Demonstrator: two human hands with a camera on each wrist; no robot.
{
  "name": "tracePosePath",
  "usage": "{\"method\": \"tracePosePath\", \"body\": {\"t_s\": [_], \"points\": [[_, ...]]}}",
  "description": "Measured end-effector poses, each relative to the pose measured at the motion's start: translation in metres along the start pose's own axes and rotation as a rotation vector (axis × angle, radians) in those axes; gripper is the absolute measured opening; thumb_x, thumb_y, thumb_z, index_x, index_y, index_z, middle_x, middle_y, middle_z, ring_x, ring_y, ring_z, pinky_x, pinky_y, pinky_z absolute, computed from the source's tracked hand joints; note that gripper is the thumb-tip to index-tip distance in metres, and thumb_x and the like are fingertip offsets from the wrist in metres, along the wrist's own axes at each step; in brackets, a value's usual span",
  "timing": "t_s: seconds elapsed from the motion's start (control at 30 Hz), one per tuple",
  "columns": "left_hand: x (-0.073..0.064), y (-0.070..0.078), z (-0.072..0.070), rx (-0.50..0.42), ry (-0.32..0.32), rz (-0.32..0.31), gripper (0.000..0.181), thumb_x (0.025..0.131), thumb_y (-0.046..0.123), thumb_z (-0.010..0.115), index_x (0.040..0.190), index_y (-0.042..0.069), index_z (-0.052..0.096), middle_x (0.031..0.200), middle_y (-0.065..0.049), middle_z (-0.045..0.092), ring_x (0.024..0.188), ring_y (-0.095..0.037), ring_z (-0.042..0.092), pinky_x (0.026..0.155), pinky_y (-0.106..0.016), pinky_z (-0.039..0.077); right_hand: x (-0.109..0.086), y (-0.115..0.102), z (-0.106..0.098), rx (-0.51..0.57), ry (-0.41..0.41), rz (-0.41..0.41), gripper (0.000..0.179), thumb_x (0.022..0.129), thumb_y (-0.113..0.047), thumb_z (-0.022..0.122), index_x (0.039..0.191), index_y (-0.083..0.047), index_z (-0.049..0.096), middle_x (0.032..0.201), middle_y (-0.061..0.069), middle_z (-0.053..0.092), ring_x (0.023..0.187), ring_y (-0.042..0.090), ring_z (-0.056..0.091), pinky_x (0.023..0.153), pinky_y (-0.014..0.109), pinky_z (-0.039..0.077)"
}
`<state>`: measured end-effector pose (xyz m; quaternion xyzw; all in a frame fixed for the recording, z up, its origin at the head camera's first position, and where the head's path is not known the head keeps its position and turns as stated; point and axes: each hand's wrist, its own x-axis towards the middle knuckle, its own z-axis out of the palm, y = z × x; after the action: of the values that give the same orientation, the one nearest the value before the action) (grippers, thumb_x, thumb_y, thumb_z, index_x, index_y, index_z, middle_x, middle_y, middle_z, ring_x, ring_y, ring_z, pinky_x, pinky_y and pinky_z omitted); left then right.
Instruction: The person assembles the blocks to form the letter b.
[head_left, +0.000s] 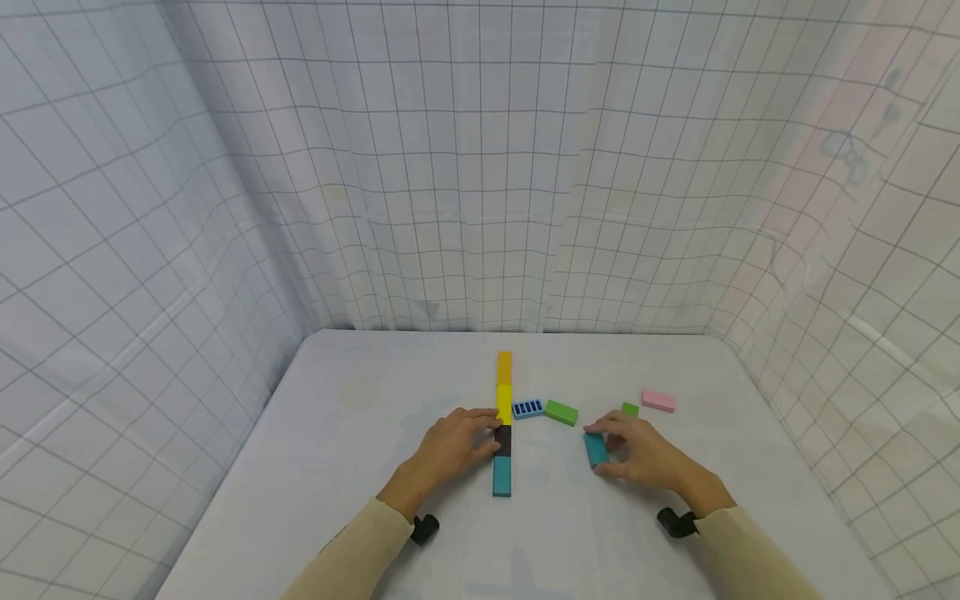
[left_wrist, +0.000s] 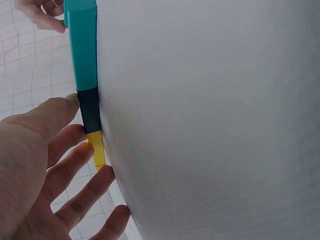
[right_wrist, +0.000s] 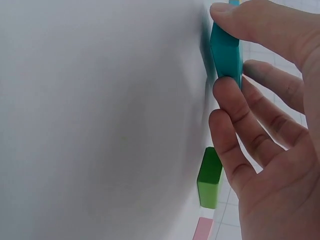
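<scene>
A straight row of flat blocks runs away from me on the table: a teal block [head_left: 502, 477] nearest, then a black block [head_left: 503, 442], a yellow block [head_left: 504, 400] and an orange block [head_left: 505, 367]. My left hand [head_left: 452, 443] rests along the left side of the row, thumb at the black block and fingers spread loosely by the yellow one. To the right of the row, my right hand [head_left: 640, 452] pinches another teal block [right_wrist: 226, 54] by its ends between thumb and fingers. This block has a shadow beside it in the right wrist view.
Touching the row's right side is a blue block with dark slots [head_left: 528, 408], and beside it lies a green block [head_left: 561, 412]. A second green block [head_left: 631, 409] peeks out behind my right hand, near a pink block [head_left: 658, 401]. Gridded white curtains [head_left: 510, 167] enclose the white table [head_left: 337, 400].
</scene>
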<state>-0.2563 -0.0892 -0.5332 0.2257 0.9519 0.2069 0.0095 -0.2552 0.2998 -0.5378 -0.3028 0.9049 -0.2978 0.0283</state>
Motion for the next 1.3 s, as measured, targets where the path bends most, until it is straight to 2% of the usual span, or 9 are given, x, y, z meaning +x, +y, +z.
{"method": "tracePosePath", "body": {"t_s": [0.3, 0.5, 0.7, 0.83, 1.03, 1.3], "points": [[0.0, 0.001, -0.003, -0.009, -0.008, -0.001, 0.044, 0.108, 0.033, 0.087, 0.15, 0.019, 0.081, 0.165, -0.001, 0.073, 0.141, -0.031, 0.072, 0.111, -0.057, 0.065, 0.008, -0.007, 0.005, -0.02, 0.003, 0.005, 0.059, 0.094, -0.022, 0.101, 0.148, -0.009, 0.078, 0.135, 0.001, 0.075, 0.102, 0.004, 0.065, 0.089, 0.025, 0.06], [-0.002, 0.001, -0.003, -0.015, -0.006, 0.006, 0.043, 0.108, 0.032, 0.086, 0.149, 0.019, 0.081, 0.165, 0.0, 0.073, 0.139, -0.031, 0.073, 0.109, -0.055, 0.066, 0.011, -0.006, 0.008, -0.011, 0.015, -0.01, 0.055, 0.094, -0.019, 0.101, 0.143, -0.008, 0.078, 0.127, 0.002, 0.076, 0.099, 0.007, 0.066, 0.087, 0.025, 0.06], [-0.002, 0.0, -0.002, -0.012, -0.001, 0.014, 0.043, 0.108, 0.032, 0.086, 0.149, 0.019, 0.081, 0.164, -0.001, 0.073, 0.139, -0.031, 0.073, 0.108, -0.055, 0.067, 0.015, -0.006, 0.011, -0.021, 0.007, 0.03, 0.048, 0.095, -0.02, 0.1, 0.137, -0.015, 0.077, 0.12, -0.005, 0.074, 0.098, 0.003, 0.064, 0.089, 0.024, 0.059], [-0.001, 0.0, -0.001, -0.004, -0.003, 0.015, 0.044, 0.108, 0.033, 0.087, 0.15, 0.019, 0.081, 0.165, -0.001, 0.073, 0.139, -0.031, 0.073, 0.107, -0.055, 0.067, 0.017, -0.007, 0.012, -0.021, 0.013, 0.022, 0.046, 0.095, -0.02, 0.1, 0.134, -0.014, 0.077, 0.118, -0.004, 0.074, 0.098, 0.003, 0.065, 0.088, 0.025, 0.06], [0.0, 0.0, -0.001, -0.001, -0.011, 0.002, 0.044, 0.11, 0.035, 0.085, 0.151, 0.021, 0.08, 0.166, 0.001, 0.071, 0.143, -0.031, 0.072, 0.111, -0.057, 0.066, 0.017, -0.008, 0.012, -0.033, 0.037, -0.01, 0.045, 0.095, -0.019, 0.1, 0.133, -0.013, 0.077, 0.118, -0.001, 0.075, 0.098, 0.006, 0.067, 0.087, 0.026, 0.062], [-0.002, 0.0, -0.001, -0.014, -0.008, 0.006, 0.044, 0.109, 0.034, 0.086, 0.151, 0.02, 0.08, 0.166, 0.0, 0.072, 0.139, -0.031, 0.072, 0.108, -0.055, 0.066, 0.018, -0.008, 0.011, -0.034, 0.032, 0.016, 0.044, 0.094, -0.017, 0.1, 0.132, -0.013, 0.077, 0.12, -0.002, 0.075, 0.099, 0.007, 0.068, 0.089, 0.028, 0.062]]}}
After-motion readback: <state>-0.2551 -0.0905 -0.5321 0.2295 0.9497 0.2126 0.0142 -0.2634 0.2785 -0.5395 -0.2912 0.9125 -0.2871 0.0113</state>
